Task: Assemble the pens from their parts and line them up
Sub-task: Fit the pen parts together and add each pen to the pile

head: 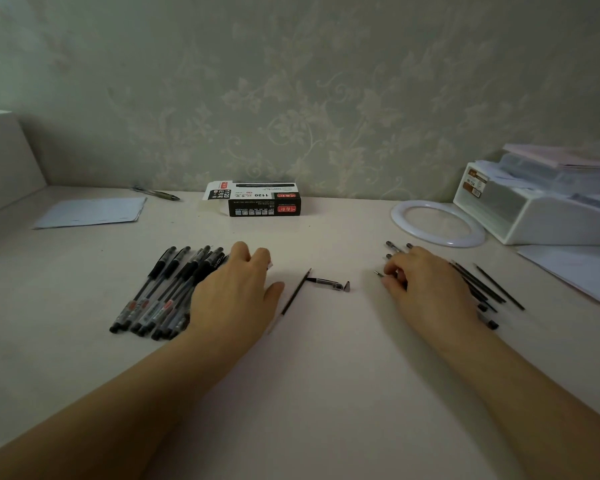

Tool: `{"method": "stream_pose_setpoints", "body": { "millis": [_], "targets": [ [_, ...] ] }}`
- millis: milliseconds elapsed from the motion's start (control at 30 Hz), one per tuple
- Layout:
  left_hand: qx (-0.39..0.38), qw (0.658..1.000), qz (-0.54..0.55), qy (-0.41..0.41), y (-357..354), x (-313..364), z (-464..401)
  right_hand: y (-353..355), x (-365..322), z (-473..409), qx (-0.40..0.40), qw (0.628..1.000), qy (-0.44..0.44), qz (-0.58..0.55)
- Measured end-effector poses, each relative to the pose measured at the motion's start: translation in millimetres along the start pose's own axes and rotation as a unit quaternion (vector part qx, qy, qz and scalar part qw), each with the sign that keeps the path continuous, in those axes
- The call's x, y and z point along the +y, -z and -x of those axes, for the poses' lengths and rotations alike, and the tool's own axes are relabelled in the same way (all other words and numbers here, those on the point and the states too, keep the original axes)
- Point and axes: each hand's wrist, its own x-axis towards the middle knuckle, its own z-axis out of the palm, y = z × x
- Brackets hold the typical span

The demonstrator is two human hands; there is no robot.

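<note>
left fingers (257, 258) flat on pens (163, 289), right fingers (392, 275) pinching refill (379, 273)

1. The pen box (257, 202) by the wall carries "1120" printed upside down on its white top face, and again sideways on its open left flap.
2. Red labels on that box, and on the drawer unit (534, 209) to its right, are too small to read.

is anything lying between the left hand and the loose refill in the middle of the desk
Nothing visible does. The refill lies on bare desk just right of the left hand, beside its thumb. The cap and small tip lie beyond it, further right.
</note>
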Motion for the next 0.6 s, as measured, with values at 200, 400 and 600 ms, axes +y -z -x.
{"method": "stream_pose_setpoints", "body": {
  "millis": [200, 400, 600],
  "targets": [
    [-0.012, 0.997, -0.058, 0.042, 2.0, 0.0, 0.6, -0.5, 0.9, -0.3, 0.008, 1.0, 0.013, 0.016],
    [-0.029, 0.996, -0.072, 0.054, -1.3, -6.0, -4.2, -0.7, 1.0, 0.2, 0.008, 0.999, 0.017, 0.027],
    [-0.027, 0.994, -0.086, 0.055, -3.0, -7.3, -5.9, -3.3, -0.5, 0.6, 0.018, 0.999, 0.027, 0.028]
  ]
}}
